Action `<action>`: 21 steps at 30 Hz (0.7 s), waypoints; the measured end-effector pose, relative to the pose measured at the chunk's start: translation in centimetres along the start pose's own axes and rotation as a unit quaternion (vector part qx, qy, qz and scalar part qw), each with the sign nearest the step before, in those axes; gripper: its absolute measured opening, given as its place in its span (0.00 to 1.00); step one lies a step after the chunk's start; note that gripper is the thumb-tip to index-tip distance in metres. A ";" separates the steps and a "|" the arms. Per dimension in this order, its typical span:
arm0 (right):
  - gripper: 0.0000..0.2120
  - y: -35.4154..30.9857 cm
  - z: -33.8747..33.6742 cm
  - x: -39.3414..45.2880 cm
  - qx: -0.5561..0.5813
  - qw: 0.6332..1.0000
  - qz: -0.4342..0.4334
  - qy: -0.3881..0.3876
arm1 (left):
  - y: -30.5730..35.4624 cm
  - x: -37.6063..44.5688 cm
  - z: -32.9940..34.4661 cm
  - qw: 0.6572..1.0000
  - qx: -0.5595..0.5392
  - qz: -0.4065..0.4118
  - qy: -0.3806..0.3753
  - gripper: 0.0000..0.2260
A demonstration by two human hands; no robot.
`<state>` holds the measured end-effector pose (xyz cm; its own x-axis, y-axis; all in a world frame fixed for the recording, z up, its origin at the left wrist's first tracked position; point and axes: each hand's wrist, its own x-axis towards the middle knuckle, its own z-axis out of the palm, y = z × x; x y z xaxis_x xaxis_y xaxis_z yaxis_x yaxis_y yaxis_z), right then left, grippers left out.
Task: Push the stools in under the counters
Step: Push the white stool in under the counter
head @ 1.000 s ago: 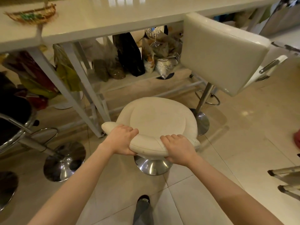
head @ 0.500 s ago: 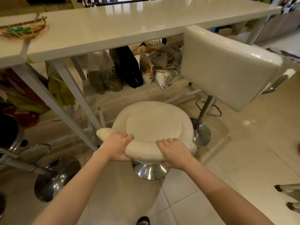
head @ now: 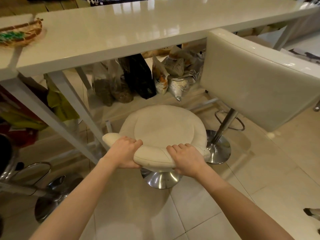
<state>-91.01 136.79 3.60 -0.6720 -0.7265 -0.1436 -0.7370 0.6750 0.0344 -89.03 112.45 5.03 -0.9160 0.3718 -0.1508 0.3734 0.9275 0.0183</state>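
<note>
Round cream padded stool (head: 164, 132): low curved backrest is gripped by left hand (head: 125, 154) and right hand (head: 187, 160), fingers curled over it. Far seat edge is set at the near edge of the glossy white counter (head: 121, 32). Open floor is seen beneath; white square-backed stool (head: 256, 80) stands just right.

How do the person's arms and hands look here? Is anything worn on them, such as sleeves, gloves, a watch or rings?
Both forearms are bare as far as the picture shows: no sleeves come into view. The left hand and the right hand wear no gloves, and no watch, bracelet or ring is visible. Fingernails look short and unpainted.
</note>
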 end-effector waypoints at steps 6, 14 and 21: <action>0.25 0.7 -0.2 2.4 0.005 1.000 0.010 0.007 | -2.1 1.7 -0.4 1.000 0.018 0.007 0.003 0.23; 0.25 1.3 -0.7 4.9 -0.003 1.000 0.009 0.008 | -4.3 3.4 -0.8 1.000 0.023 0.010 -0.007 0.23; 0.26 2.8 -0.9 5.9 0.000 1.000 0.004 0.004 | -4.4 4.5 -0.7 1.000 0.016 0.006 0.023 0.23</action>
<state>-97.11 134.31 3.78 -0.6787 -0.7219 -0.1352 -0.7315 0.6809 0.0365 -94.94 110.05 4.97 -0.9169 0.3850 -0.1050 0.3882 0.9215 -0.0120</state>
